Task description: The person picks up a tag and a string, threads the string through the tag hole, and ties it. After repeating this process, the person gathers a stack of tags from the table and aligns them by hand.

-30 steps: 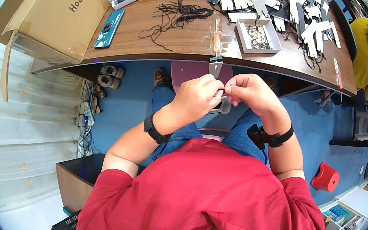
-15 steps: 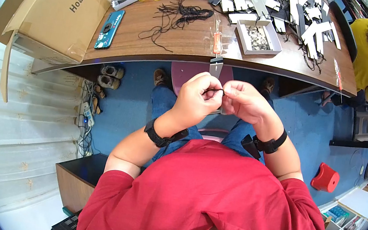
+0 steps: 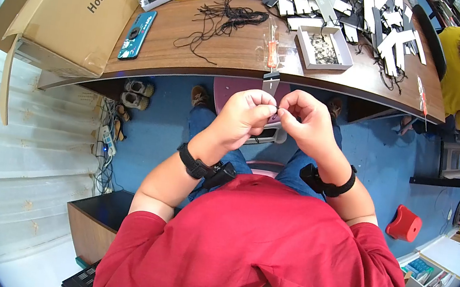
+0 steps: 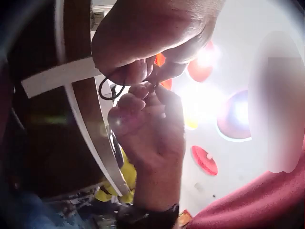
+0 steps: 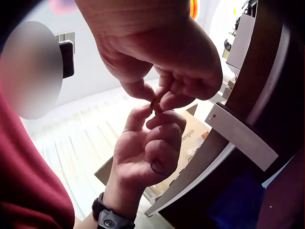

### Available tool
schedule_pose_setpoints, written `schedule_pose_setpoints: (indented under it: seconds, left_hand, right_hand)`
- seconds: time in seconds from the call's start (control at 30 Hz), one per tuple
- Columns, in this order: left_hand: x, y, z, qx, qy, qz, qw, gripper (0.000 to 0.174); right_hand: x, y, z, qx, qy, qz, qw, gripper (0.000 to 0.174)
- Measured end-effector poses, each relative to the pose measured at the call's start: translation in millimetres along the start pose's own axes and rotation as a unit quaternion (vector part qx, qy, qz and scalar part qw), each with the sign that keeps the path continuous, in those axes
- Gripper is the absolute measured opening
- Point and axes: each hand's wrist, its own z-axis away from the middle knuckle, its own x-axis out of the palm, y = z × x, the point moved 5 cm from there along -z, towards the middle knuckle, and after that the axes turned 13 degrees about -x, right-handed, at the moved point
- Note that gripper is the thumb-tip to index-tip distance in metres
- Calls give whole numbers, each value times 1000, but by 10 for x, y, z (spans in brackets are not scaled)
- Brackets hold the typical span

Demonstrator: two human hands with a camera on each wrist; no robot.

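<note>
Narrowly held, easily lost

From my remote post I saw the left hand and the right hand meet just off the near edge of the wooden table, fingertips together. As far as the views showed, both were pinching a thin black cord, thumb against finger. A small loop of it stood out beside the fingertips; whether it was knotted I could not tell, since the fingers covered the rest.

My first worry was the loop. If the hands had pulled apart too soon, I judged, it could have closed or come undone. So little cord showed between the pads that a slight roll of either thumb might have let it slip.

A drop would have been awkward too, because the hands were not above the tabletop; the cord could have fallen towards the blue floor. I also distrusted the white strip jutting over the table edge near the knuckles: a forward nudge might have knocked it askew.
</note>
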Motion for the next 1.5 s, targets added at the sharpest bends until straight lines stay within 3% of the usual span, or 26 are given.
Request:
schedule_pose_setpoints:
  seconds: [0.07, 0.17, 0.27, 0.37, 0.57, 0.77, 0.87, 0.97, 1.1, 1.23, 1.33, 1.43, 1.5]
  left_hand:
    - [-10, -14, -9, -27, -45, 49, 997, 9]
    - [8, -1, -17, -32, -55, 70, 996, 8]
    - [7, -18, -31, -34, -53, 97, 993, 8]
    - [27, -12, -15, -25, -47, 98, 994, 8]
    - [19, 5, 17, -6, -23, 92, 995, 11]
    - [32, 23, 44, 19, 38, 55, 998, 8]
    - [43, 31, 61, 70, 106, -12, 992, 8]
    - [70, 58, 91, 108, 140, -80, 981, 10]
    - [77, 78, 100, 123, 132, -113, 977, 11]
    - [27, 92, 89, 151, 158, -179, 959, 10]
    - [36, 96, 93, 165, 172, -192, 952, 11]
    - [112, 129, 147, 153, 178, -198, 952, 12]
    - [143, 128, 168, 149, 172, -199, 953, 12]
  right_hand:
    - [3, -45, 15, -49, 17, 64, 997, 7]
    - [30, -255, 15, -140, 63, 143, 978, 9]
    - [66, -381, 31, -237, 52, 216, 946, 12]
    - [55, -396, 48, -232, 65, 240, 940, 15]
    - [19, -267, 42, -175, 78, 160, 968, 19]
    - [19, -358, 46, -293, 71, 341, 891, 19]
    - [23, -407, 34, -308, 63, 357, 880, 15]
    - [-15, -347, -1, -217, 60, 261, 939, 11]
    - [-85, -271, -16, -147, 55, 199, 967, 10]
    - [1, -448, 37, -301, 81, 371, 875, 14]
    - [27, -478, 58, -334, 71, 388, 856, 16]
    - [-28, -391, 61, -265, 59, 321, 907, 14]
    - [-79, -282, 65, -158, 53, 218, 962, 10]
